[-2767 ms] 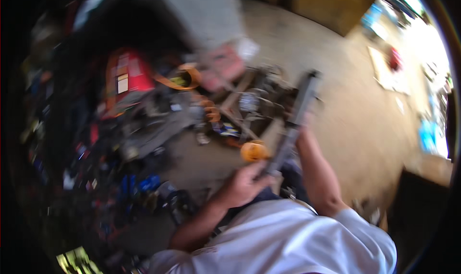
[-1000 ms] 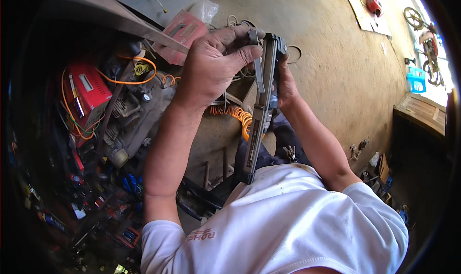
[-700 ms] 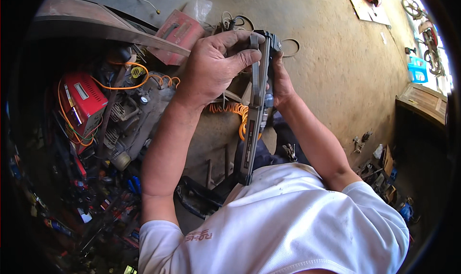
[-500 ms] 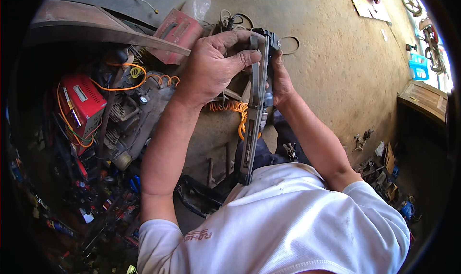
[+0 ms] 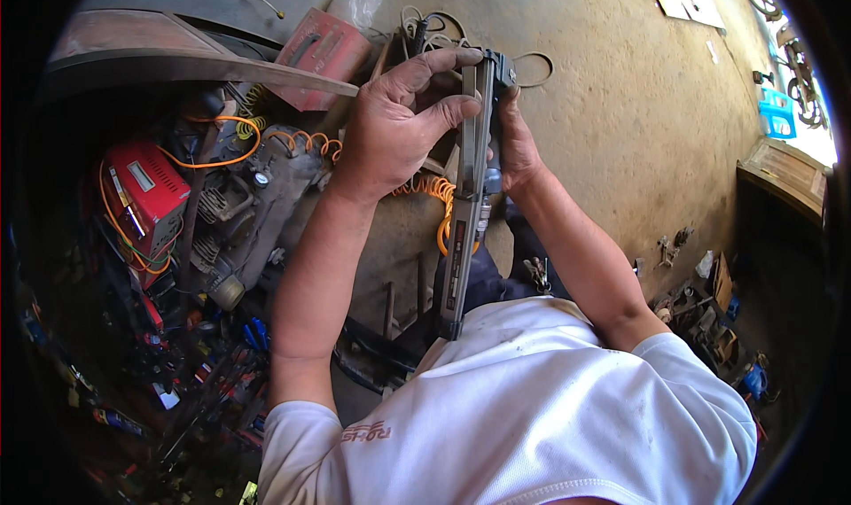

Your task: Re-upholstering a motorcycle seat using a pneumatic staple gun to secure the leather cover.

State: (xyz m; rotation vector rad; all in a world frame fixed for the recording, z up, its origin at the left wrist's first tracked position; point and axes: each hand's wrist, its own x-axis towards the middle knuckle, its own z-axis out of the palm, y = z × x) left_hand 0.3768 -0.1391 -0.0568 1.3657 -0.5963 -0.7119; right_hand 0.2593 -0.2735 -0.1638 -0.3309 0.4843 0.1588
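Note:
An air nail gun (image 5: 461,252) with a long grey magazine is held up in front of my chest, its black nose (image 5: 500,69) at the far end. My right hand (image 5: 519,146) is closed round the gun's body on the right side, its fingers partly hidden behind it. On the left, my left hand (image 5: 390,128) has its thumb pressed on a narrow grey strip (image 5: 469,137) lying along the magazine. Its index fingertip touches the top near the nose. Whether the strip is nails or part of the magazine, I cannot tell. An orange coiled air hose (image 5: 443,217) hangs behind the gun.
A red box-shaped machine (image 5: 146,195) and a grimy compressor (image 5: 235,230) stand at left, above scattered tools. Behind my left hand are another red case (image 5: 324,58) and a wooden board (image 5: 195,58). A wooden drawer-like panel (image 5: 784,177) and blue plastic stool (image 5: 776,113) are far right.
My left index finger has straightened and moved up to the gun's nose, while the thumb stays on the strip. My right hand keeps its hold. The view has shifted slightly.

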